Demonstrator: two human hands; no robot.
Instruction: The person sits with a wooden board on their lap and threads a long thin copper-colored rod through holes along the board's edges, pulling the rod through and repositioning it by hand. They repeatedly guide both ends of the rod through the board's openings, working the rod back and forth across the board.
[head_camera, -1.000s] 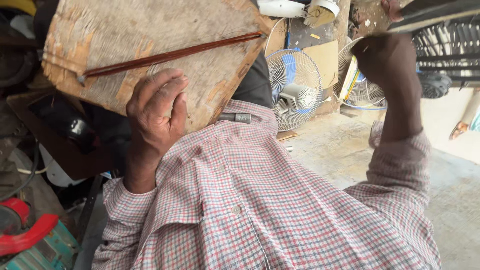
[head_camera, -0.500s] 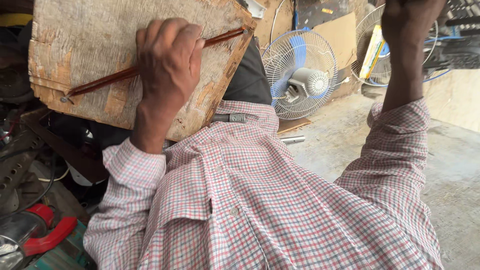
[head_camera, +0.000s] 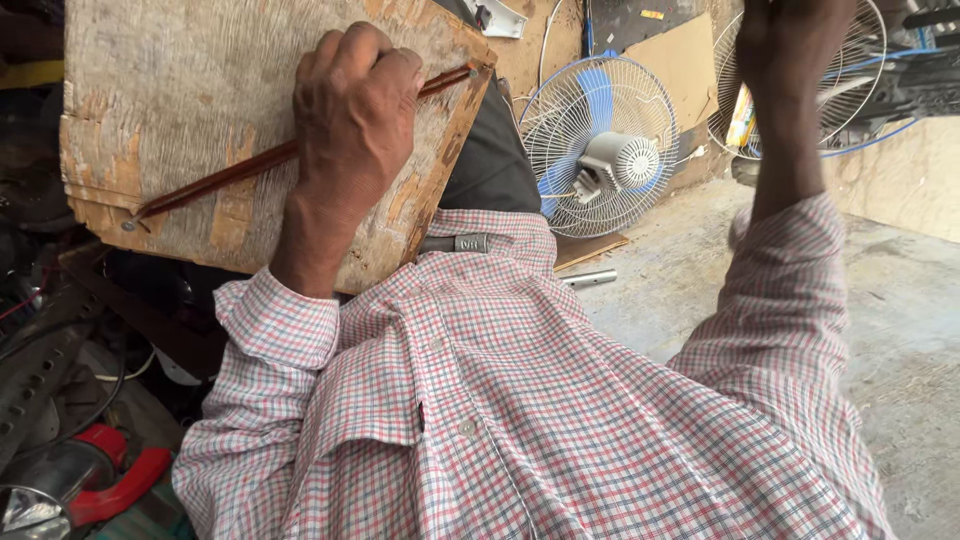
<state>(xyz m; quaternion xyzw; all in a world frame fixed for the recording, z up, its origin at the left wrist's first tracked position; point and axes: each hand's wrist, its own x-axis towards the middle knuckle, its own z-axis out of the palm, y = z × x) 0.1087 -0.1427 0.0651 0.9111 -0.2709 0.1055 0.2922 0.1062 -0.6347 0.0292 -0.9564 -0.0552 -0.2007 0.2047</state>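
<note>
1. Closest to the camera, the checked shirt (head_camera: 520, 420) fills the lower frame, its two sleeves running up towards the hands.
2. At the lower left, a red-handled tool (head_camera: 110, 490) lies among dark cables and metal parts, crowding that side.
3. Farther up on the left, the left hand (head_camera: 350, 115) lies over a thin reddish rod (head_camera: 215, 178), its fingers curled together and pressing the rod down onto a worn wooden board (head_camera: 180, 90); the grip looks meant to keep the rod from rolling on the flat surface.
4. The rod runs slantwise across the board, from a small head near the board's left edge to a tip touching the frayed right corner, so it has no spare length at that end.
5. Just past the board's near edge, a short metal cylinder (head_camera: 590, 279) lies on the concrete floor (head_camera: 900, 330), which is open to the right.
6. At the far right, the right hand (head_camera: 795, 50) is raised high and cut off by the frame's top; I cannot tell whether its fingers are closed or what they hold.
7. Farthest off, a blue-bladed fan (head_camera: 600, 145) in a wire guard leans beside cardboard.
</note>
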